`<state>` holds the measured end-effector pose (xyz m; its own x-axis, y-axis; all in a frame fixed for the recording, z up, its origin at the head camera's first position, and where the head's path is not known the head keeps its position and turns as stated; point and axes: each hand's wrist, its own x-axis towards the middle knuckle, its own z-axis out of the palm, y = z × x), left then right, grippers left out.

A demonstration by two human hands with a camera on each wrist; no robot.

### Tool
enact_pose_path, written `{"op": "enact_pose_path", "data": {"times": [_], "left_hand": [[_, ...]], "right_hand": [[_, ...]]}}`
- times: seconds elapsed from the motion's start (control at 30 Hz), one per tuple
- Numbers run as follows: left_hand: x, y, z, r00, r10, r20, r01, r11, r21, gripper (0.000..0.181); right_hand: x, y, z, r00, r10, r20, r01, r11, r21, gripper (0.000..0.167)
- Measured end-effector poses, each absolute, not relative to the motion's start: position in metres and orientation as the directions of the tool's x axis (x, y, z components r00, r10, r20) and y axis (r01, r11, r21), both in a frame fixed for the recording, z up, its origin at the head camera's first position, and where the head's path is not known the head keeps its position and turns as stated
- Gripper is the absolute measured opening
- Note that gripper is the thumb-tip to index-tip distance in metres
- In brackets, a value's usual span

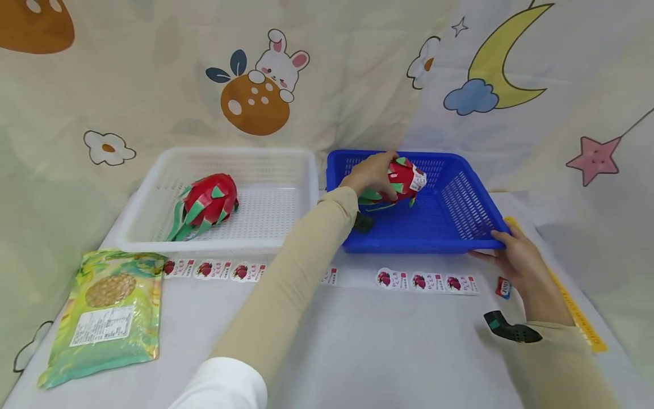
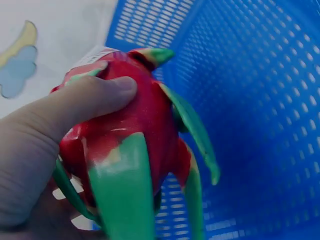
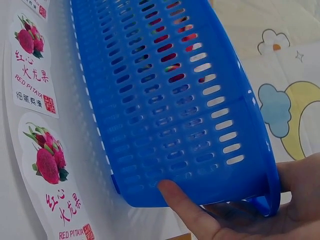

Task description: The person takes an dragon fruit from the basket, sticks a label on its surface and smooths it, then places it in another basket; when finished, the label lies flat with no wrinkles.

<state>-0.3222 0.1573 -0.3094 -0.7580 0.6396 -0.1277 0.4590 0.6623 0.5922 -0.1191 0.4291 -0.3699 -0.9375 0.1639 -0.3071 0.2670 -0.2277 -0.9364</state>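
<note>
A red dragon fruit with green scales (image 1: pixel 402 177) is gripped by the left hand (image 1: pixel 372 175) over the left part of the blue basket (image 1: pixel 409 246); a white label is on its far end. In the left wrist view the thumb of the left hand (image 2: pixel 55 120) presses on the red skin of the fruit (image 2: pixel 145 107). The right hand (image 1: pixel 523 267) holds the near right corner of the blue basket by its rim. From the right wrist view, the right hand (image 3: pixel 250 215) has a finger against the basket wall (image 3: pixel 200 185).
Left of the blue basket stands a white basket (image 1: pixel 214 246) with another dragon fruit (image 1: pixel 210 199) in it. A green and yellow bag (image 1: pixel 109 309) lies at the left. Rows of fruit stickers (image 1: pixel 426 282), a small red and blue packet (image 1: pixel 503 287) and a yellow strip (image 1: pixel 577 315) lie in front and right.
</note>
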Motion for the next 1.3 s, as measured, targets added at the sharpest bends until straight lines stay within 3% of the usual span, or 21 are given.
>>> {"op": "enact_pose_path", "data": {"times": [0.4,0.83,1.03,1.3], "left_hand": [[-0.325,0.160,-0.338,-0.781,0.594,-0.191,0.419,0.726,0.545,0.088],[-0.318,0.154,-0.331,-0.829,0.519,-0.209,0.370,0.788,0.493,0.087],[-0.303,0.140,-0.316,-0.803,0.567,-0.182,0.470,0.791,0.391,0.094],[-0.252,0.082,-0.288,-0.726,0.688,0.016,0.656,0.685,0.316,0.089]], "right_hand": [[-0.119,0.428,-0.370,-0.942,0.139,-0.307,0.272,-0.226,-0.936,0.079],[-0.118,0.429,-0.371,-0.945,0.141,-0.296,0.261,-0.222,-0.939,0.079],[-0.120,0.430,-0.372,-0.940,0.141,-0.311,0.278,-0.213,-0.937,0.081],[-0.120,0.434,-0.373,-0.967,0.091,-0.240,0.215,-0.223,-0.951,0.079]]}}
